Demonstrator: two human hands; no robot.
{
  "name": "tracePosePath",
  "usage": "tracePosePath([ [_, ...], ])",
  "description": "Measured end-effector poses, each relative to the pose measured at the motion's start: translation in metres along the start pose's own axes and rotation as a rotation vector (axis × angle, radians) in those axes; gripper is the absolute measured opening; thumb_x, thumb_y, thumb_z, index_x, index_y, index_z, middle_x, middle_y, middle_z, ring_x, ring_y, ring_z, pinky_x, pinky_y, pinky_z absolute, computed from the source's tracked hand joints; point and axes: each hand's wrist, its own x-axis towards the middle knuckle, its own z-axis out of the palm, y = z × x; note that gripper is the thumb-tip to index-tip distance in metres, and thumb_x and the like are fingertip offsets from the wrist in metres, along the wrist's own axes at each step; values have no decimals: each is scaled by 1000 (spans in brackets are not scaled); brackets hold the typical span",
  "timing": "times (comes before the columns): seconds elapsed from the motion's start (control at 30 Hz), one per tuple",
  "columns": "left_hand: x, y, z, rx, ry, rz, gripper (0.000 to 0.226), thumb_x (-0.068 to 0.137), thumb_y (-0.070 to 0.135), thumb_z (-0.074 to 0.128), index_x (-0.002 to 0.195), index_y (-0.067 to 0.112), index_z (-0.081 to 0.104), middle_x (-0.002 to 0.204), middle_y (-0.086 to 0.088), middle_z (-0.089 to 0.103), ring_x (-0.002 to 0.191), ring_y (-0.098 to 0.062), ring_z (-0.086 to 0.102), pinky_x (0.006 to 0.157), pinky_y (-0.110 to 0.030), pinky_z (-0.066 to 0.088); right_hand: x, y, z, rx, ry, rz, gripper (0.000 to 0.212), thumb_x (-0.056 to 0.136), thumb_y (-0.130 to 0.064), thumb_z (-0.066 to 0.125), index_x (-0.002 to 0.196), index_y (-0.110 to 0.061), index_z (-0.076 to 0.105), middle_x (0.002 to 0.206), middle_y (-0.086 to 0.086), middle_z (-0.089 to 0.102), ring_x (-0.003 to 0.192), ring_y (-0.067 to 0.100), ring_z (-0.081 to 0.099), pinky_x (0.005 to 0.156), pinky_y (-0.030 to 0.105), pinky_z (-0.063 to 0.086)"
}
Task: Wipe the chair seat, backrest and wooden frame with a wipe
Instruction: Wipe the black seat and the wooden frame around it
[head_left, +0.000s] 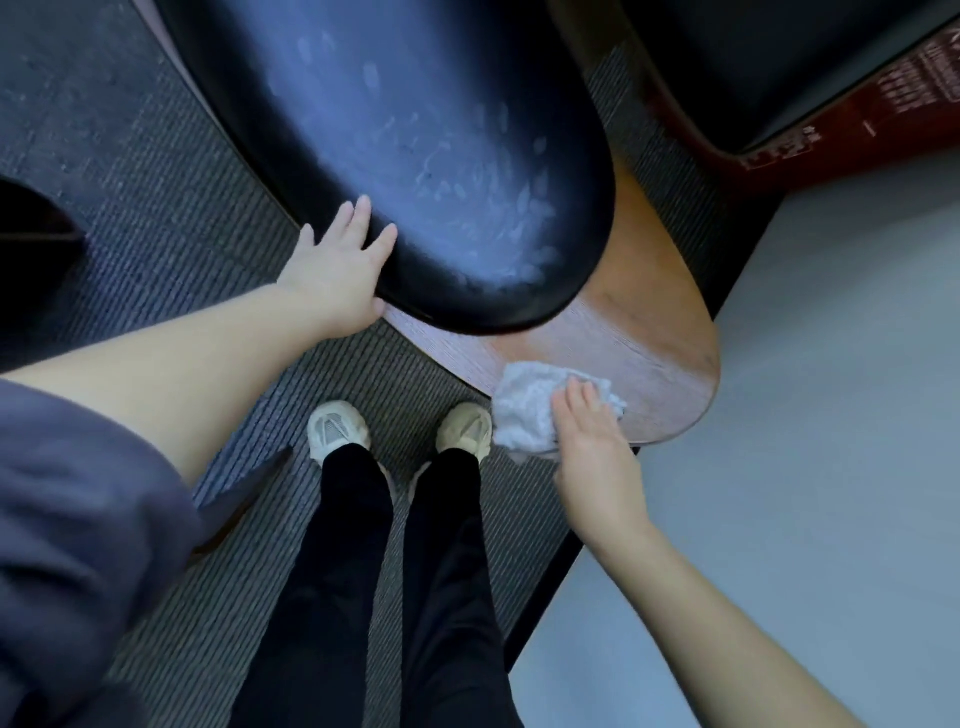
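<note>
- Nearest the camera, two pale shoes (340, 428) are planted on the striped carpet (156, 182), close against the chair's back.
- Just beside the right shoe, the crumpled white wipe (524, 410) is held down on the rounded edge of the wooden frame (654, 332).
- The wipe is pressed flat under the right hand (592, 447). The fingers are straight and close together on top of it, and nothing is pinched or curled round.
- The frame is judged to be the part in hand. A paler band is seen on the wood beyond the wipe, but whether it is damp or only lit cannot be told.
- Further on, the left hand (337, 265) is laid over the rim of the black padded cushion (415, 130). Its fingers are spread and nearly straight, so the chair is steadied rather than gripped.
- Pale smudges are scattered over the cushion's surface, so that pad is judged not yet fully clean.
- Whether this pad is the backrest or the seat cannot be settled from this angle, and the rest of the chair is out of view.
- Beyond, part of a second chair (779, 119) is seen above the pale floor (831, 364).
</note>
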Motion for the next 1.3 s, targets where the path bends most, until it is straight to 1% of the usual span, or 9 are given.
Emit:
tracePosePath([
  [0.2, -5, 17, 10, 45, -3, 12, 83, 94, 35, 54, 155, 13, 3, 161, -16, -14, 150, -26, -8, 119, -54, 13, 11, 74, -45, -117, -15, 162, 55, 68, -16, 18, 106, 1, 53, 119, 23, 50, 115, 40, 45, 94, 51, 41],
  [0.33, -4, 20, 16, 39, 31, 2, 83, 93, 35, 54, 155, 11, 4, 161, -18, -12, 150, -28, -7, 118, -54, 13, 18, 68, -42, -253, -138, 130, 76, 77, -39, 8, 126, -3, 53, 135, 31, 43, 128, 43, 36, 106, 53, 28],
  [0.43, -2, 19, 15, 49, 33, 8, 81, 94, 36, 51, 155, 12, 4, 161, -18, -10, 150, -28, -6, 119, -53, 12, 26, 59, -50, -335, -127, 113, 76, 86, -50, 12, 124, -2, 58, 142, 27, 42, 137, 42, 29, 113, 54, 9],
  [0.5, -2, 18, 16, 55, 36, 20, 81, 94, 36, 50, 155, 11, 4, 161, -19, -10, 150, -29, -5, 119, -53, 11, 28, 57, -50, -327, -225, -8, 92, 82, -60, 1, 143, -2, 39, 155, 23, 22, 145, 38, 13, 117, 52, 5],
  [0.57, -2, 17, 17, 58, 39, 26, 81, 93, 36, 50, 155, 10, 4, 160, -20, -10, 150, -30, -5, 119, -52, 11, 30, 62, -49, -291, -355, -76, 93, 77, -68, -10, 154, -18, 8, 161, 16, -6, 148, 33, -8, 119, 50, -2],
  [0.73, -2, 18, 19, 86, 39, 29, 85, 92, 39, 50, 154, 9, 1, 160, -22, -12, 149, -31, -7, 119, -51, 11, 88, 82, -44, -257, -313, 42, 69, 96, -63, 12, 154, -29, 0, 161, 9, -15, 147, 30, -15, 116, 58, -7],
  [0.93, -2, 13, 17, 93, 38, 64, 81, 92, 38, 45, 155, 10, 2, 160, -22, -10, 150, -31, -4, 119, -50, 10, 55, 75, -37, -292, -284, -52, 80, 86, -68, -4, 154, -27, 1, 161, 13, -12, 147, 32, -14, 116, 55, -10],
  [1.1, -5, -7, 14, 36, 60, 108, 72, 93, 25, 41, 156, 20, 6, 163, -8, -9, 150, -20, -6, 120, -52, 8, 62, 46, -30, -246, -224, 248, 76, 95, -62, 16, 154, -15, 9, 161, 17, -3, 147, 38, -6, 115, 59, -5],
  [1.3, 1, -48, -5, 62, 37, 37, 77, 92, 19, 44, 156, 24, 1, 162, -4, -16, 150, -19, -11, 120, -53, 5, 31, -90, 20, -112, -208, -23, 89, 82, -60, -3, 153, -6, 3, 159, 23, -3, 146, 41, -12, 115, 62, -3],
])
